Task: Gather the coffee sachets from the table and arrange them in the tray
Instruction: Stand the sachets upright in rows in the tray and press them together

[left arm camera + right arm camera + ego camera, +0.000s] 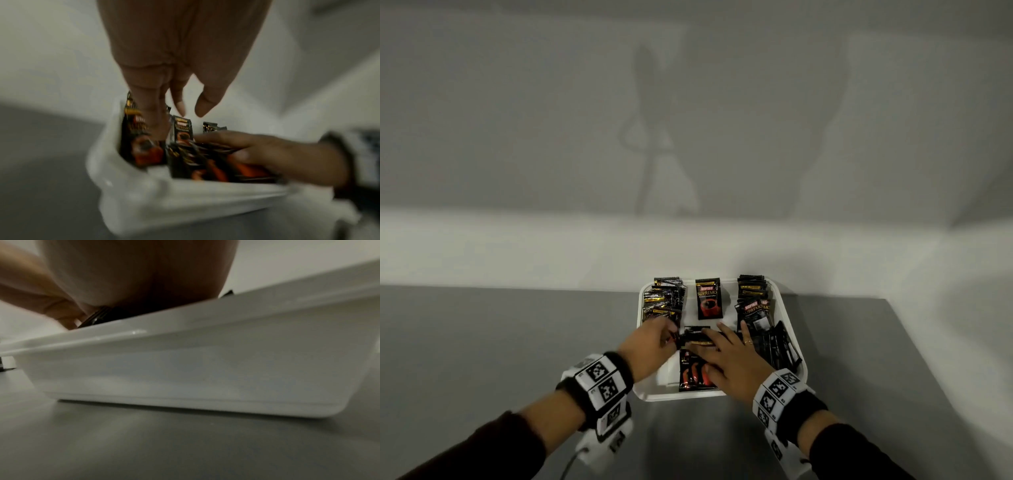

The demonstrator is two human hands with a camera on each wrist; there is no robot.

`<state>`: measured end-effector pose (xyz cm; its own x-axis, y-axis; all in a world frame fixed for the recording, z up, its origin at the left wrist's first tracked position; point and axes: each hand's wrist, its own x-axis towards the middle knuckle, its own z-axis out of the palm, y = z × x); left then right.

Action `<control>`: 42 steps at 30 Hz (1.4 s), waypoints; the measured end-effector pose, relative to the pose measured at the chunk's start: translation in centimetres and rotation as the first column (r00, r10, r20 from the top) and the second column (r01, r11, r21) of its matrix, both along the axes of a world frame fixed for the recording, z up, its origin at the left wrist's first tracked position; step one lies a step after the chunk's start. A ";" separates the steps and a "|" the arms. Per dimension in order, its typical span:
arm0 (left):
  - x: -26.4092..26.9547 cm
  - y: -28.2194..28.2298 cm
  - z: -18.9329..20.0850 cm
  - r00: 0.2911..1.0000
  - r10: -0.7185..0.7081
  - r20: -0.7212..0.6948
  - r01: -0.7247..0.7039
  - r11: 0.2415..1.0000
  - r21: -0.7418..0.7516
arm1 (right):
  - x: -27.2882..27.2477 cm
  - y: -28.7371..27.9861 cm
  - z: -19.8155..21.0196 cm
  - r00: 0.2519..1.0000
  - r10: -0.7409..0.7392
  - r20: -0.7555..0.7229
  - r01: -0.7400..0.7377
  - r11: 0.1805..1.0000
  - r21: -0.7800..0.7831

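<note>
A white tray [688,395] on the grey table holds several black-and-red coffee sachets: a pile at its left [664,301], one lying flat in the middle [708,298] and a row at its right [753,301]. My right hand [732,356] reaches over the tray's near part and grips a stack of sachets [697,337] between fingers and thumb. The left wrist view shows that right hand [267,151] and its stack [205,154] blurred. My left hand [650,342] is at the stack's left end, its fingers hanging loose [189,112] and holding nothing. The tray wall [185,369] fills the right wrist view.
The grey table [517,342] stretches bare to the left and in front of the tray. Its right edge runs close past the tray, and a white wall [688,137] rises right behind the tray's far rim.
</note>
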<state>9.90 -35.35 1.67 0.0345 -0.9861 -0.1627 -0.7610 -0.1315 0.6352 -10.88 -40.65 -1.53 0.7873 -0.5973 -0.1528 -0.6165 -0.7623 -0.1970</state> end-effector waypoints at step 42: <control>-5.3 -0.4 -3.9 0.397 0.607 -0.689 -0.342 0.794 0.503 | -1.3 2.1 0.1 0.925 -0.363 0.108 0.348 0.928 0.136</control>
<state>4.59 -35.73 -2.27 0.2119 -0.7680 -0.6044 0.2840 -0.5434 0.7900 -12.19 -38.56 -1.39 0.5435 -0.8265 -0.1466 -0.8065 -0.4658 -0.3641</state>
